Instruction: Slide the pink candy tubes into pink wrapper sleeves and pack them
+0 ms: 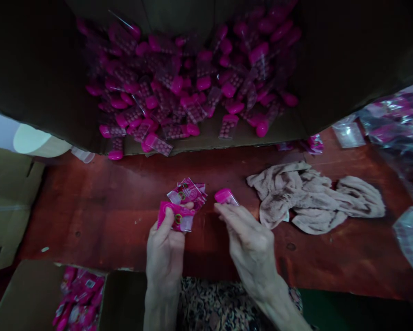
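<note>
My left hand (pixel 167 246) pinches a pink printed wrapper (pixel 184 219) between thumb and fingers. Several more wrappers (pixel 188 191) fan out just beyond it; whether they lie on the table or are also held, I cannot tell. My right hand (pixel 249 234) is closed around a small clear candy container (pixel 227 196) with a pink cap, whose lower end is hidden behind the fingers. Ahead, a large cardboard box (pixel 206 146) on its side holds a heap of similar capped containers (pixel 165 92) filled with small pink balls.
A crumpled grey cloth (pixel 306 195) lies on the red table (pixel 106 207) at right. Clear plastic bags (pixel 399 128) of pink items stand at far right. Lower left, an open carton (pixel 27 294) holds pink packets (pixel 84 294). A white round tub (pixel 37 140) is at left.
</note>
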A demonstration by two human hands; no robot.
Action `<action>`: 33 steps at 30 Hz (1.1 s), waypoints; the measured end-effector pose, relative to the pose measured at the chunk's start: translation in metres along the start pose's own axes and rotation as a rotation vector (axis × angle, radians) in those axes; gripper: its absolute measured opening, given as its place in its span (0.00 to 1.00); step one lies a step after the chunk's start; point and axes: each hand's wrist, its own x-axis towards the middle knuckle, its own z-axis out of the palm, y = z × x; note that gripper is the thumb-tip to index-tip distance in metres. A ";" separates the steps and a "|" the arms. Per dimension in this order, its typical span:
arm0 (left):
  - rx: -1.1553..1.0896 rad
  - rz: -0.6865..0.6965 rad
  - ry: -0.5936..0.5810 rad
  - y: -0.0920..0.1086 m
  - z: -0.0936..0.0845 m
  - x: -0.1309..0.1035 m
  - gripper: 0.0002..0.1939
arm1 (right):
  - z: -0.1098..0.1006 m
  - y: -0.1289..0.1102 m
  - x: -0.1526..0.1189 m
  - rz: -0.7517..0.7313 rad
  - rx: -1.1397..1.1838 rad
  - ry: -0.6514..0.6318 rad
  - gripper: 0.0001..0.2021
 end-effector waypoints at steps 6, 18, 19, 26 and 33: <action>-0.137 -0.003 0.098 0.016 0.001 0.002 0.12 | -0.003 0.018 0.003 0.055 -0.448 0.060 0.14; -0.121 -0.087 0.010 0.001 0.017 -0.003 0.09 | 0.004 -0.012 -0.004 0.311 0.138 0.035 0.09; -0.118 -0.087 0.003 0.000 0.018 -0.003 0.09 | 0.004 -0.015 -0.005 0.319 0.175 0.029 0.09; -0.145 -0.068 0.005 -0.005 0.021 -0.001 0.11 | 0.007 -0.017 -0.008 0.264 0.182 0.052 0.11; -0.158 -0.076 0.000 -0.007 0.025 0.000 0.11 | 0.008 -0.016 -0.008 0.230 0.187 0.059 0.11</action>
